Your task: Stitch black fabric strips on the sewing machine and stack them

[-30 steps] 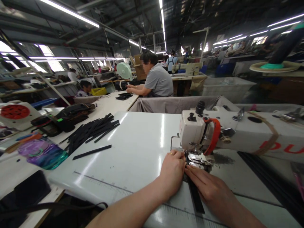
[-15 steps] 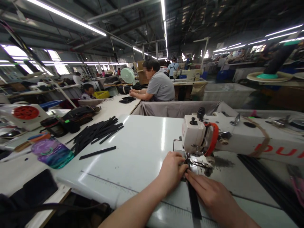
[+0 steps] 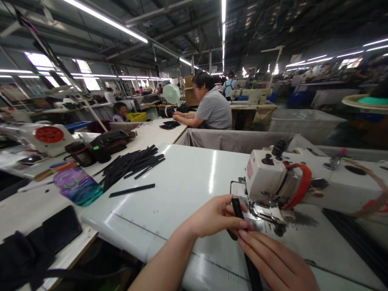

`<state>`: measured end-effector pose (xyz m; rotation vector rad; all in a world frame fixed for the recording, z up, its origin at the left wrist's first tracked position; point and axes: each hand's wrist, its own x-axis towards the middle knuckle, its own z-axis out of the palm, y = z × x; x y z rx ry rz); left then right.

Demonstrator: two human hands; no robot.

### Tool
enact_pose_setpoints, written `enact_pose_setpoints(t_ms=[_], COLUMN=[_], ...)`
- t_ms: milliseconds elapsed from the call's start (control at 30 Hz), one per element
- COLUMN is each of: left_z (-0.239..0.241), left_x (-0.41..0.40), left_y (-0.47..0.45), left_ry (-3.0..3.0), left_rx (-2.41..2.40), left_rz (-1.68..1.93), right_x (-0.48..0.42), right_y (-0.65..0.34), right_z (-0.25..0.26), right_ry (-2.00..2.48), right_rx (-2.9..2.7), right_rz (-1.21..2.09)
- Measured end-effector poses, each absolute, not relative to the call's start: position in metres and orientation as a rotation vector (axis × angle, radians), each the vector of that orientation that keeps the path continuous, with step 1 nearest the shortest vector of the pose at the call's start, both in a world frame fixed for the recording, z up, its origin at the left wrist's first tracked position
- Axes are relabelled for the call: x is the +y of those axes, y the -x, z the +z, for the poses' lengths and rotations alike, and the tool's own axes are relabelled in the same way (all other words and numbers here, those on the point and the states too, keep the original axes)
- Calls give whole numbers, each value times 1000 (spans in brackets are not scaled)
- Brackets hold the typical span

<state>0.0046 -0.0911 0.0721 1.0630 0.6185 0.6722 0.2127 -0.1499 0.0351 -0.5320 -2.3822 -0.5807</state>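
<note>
Head: left hand [image 3: 214,216] pinches a black strip [image 3: 237,209]; right hand [image 3: 275,258] touches it, grip unclear; both now back from the sewing machine [image 3: 265,173] rightward, feeding apparently paused.

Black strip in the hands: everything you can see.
The black strip is long, narrow and dull, fabric-like. The left hand pinches it near its exposed upper end, left of the sewing machine; the right hand touches it lower down. The lower length slants across the pale tabletop out of frame. Hands hide its middle; any fold there is unclear.
</note>
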Motion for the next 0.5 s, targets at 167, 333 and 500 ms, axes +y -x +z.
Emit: enact_pose_setpoints(t_ms=[167, 333, 500], left_z=[68, 72, 81], left_x=[-91, -90, -89], left_y=[-5, -4, 1], left_ry=[-1098, -1099, -1102], left_rx=[589, 568, 461], left_rz=[718, 782, 783], right_x=[-150, -148, -150], right_y=[-215, -214, -206], right_z=[37, 30, 26], right_ry=[585, 678, 926], right_rx=[-2390, -2192, -1879], right_rz=[-500, -248, 650])
